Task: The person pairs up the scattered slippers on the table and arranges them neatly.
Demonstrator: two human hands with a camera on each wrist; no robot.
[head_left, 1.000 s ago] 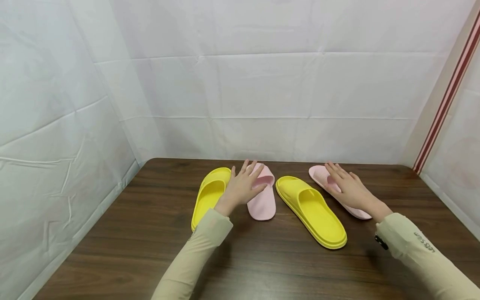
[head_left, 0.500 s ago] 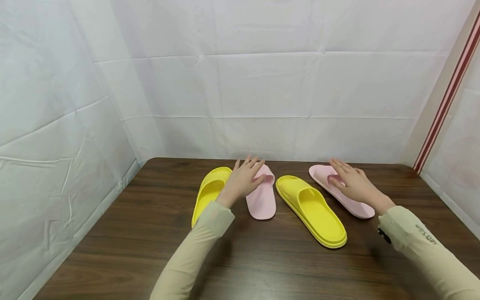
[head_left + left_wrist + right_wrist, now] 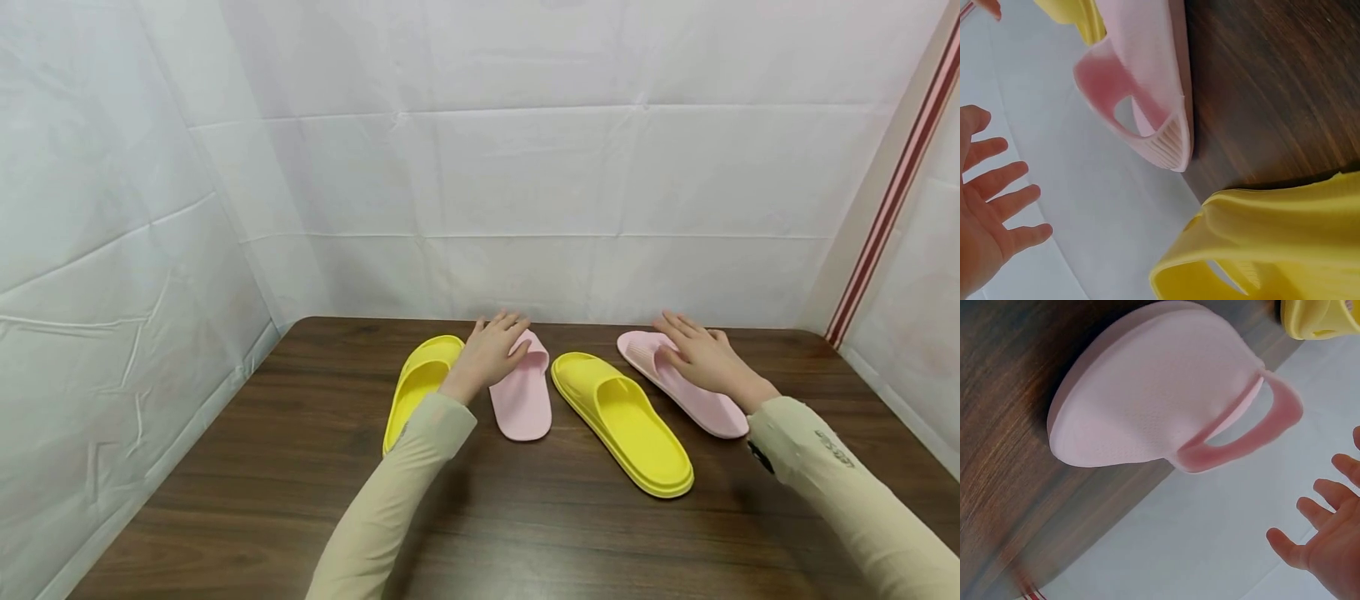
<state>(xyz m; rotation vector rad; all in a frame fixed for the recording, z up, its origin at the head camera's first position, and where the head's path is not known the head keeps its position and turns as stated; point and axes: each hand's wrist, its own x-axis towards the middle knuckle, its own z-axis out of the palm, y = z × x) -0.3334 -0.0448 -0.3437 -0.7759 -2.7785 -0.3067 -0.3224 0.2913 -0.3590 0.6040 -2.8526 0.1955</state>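
Hovering over the slippers: left hand (image 3: 487,354) and right hand (image 3: 697,358) both in the air, both empty, neither touching anything.
Left-hand pose: back of the hand up, fingers extended and spread toward the far edge, thumb out to the right; from the head it covers part of the left pink slipper (image 3: 522,408), while the left wrist view shows air between fingers and strap.
Right-hand pose: reaching forward and angled inward, fingers loose and apart, over the toe half of the right pink slipper (image 3: 708,406); again there's a gap to the strap in the right wrist view.
Pink pair: on the table (image 3: 225,500), well apart, toes away from the person; the left one lies nearly straight, the right one slants, toe to the left.
Yellow neighbours: left yellow slipper (image 3: 420,383) just outside the left pink; right yellow slipper (image 3: 630,425) between the pinks, angled.
Handling the pinks, my call: lower each hand squarely, thumb under the strap, fingers over its top, a light pinch, since the strap looks flexible.
Yellow clearance, my call: keep the left wrist high beside its yellow neighbour, and lift the right pink before bringing it across, or it could bump the yellow between.
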